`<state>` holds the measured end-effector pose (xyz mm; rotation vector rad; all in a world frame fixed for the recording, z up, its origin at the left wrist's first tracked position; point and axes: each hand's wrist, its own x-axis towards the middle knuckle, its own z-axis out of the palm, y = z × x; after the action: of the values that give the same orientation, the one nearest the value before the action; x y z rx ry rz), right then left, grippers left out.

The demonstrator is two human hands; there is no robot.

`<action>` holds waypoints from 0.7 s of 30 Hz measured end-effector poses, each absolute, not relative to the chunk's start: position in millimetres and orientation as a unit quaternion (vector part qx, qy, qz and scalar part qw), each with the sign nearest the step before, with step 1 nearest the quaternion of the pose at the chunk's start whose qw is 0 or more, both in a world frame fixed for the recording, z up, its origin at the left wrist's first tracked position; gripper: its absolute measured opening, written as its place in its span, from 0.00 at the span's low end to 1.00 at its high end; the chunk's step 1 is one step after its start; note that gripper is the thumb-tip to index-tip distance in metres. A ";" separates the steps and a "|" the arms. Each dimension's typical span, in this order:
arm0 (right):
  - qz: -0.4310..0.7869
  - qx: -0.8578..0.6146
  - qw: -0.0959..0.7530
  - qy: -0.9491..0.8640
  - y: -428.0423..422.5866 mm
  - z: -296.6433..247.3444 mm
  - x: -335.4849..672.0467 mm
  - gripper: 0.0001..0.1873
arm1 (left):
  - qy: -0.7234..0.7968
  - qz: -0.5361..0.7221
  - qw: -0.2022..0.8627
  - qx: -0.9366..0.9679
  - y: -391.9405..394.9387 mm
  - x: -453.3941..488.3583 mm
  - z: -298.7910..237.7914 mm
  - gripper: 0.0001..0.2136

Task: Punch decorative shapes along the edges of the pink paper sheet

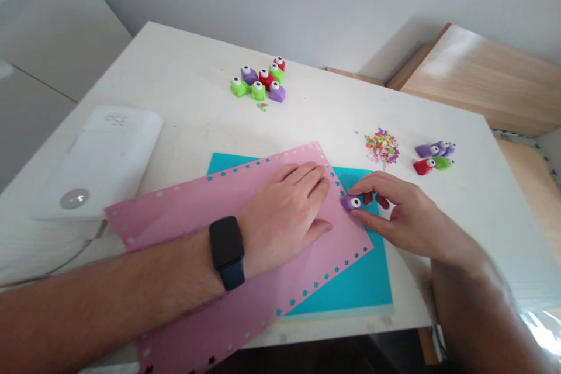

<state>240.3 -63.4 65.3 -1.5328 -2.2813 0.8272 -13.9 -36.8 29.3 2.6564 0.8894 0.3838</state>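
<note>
My left hand [287, 213] lies flat, fingers stretched out, on a pink paper sheet [197, 219] whose edges carry rows of small punched star holes. The pink sheet lies over a turquoise sheet [359, 286]. At the pink sheet's right edge my right hand [397, 213] pinches a small purple craft punch [352, 203] between thumb and fingers. A black watch sits on my left wrist.
Several green, purple and red punches [259, 82] cluster at the back of the white table [184, 70]. Three more punches [433, 156] and a pile of coloured paper confetti [383, 147] lie at the right. A white flat device [99, 158] rests at the left. A wooden board [482, 79] stands beyond.
</note>
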 end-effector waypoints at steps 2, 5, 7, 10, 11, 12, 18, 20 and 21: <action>0.284 -0.531 0.138 -0.786 -63.6 65.6 239.8 0.08 | 0.311 0.136 0.155 0.928 -36.6 -13.8 29.1 0.27; 0.282 -0.529 0.140 -0.788 -63.7 65.6 239.5 0.09 | 0.312 0.144 0.153 0.927 -36.5 -13.7 28.4 0.26; 0.280 -0.529 0.141 -0.789 -63.8 65.2 239.5 0.09 | 0.313 0.148 0.153 0.926 -36.5 -13.8 27.8 0.26; 0.280 -0.530 0.144 -0.788 -63.9 64.7 239.5 0.09 | 0.311 0.148 0.153 0.926 -36.7 -14.0 27.0 0.26; 0.281 -0.529 0.145 -0.788 -63.9 64.6 239.5 0.09 | 0.311 0.148 0.154 0.926 -36.9 -14.1 26.7 0.26; 0.282 -0.528 0.146 -0.788 -63.9 64.5 239.4 0.09 | 0.311 0.147 0.154 0.926 -37.0 -14.0 26.5 0.26; 0.284 -0.529 0.146 -0.786 -63.8 64.5 239.4 0.09 | 0.312 0.137 0.154 0.927 -37.5 -13.5 26.4 0.27; 0.284 -0.530 0.143 -0.786 -63.9 64.7 239.2 0.09 | 0.311 0.135 0.152 0.928 -37.6 -13.5 26.8 0.27; 0.285 -0.530 0.141 -0.786 -64.0 64.8 239.1 0.09 | 0.310 0.135 0.151 0.929 -37.6 -13.6 26.9 0.27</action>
<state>239.1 -64.0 64.8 -1.5309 -2.2687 0.8232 -13.6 -37.6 26.9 2.6661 0.8910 0.3879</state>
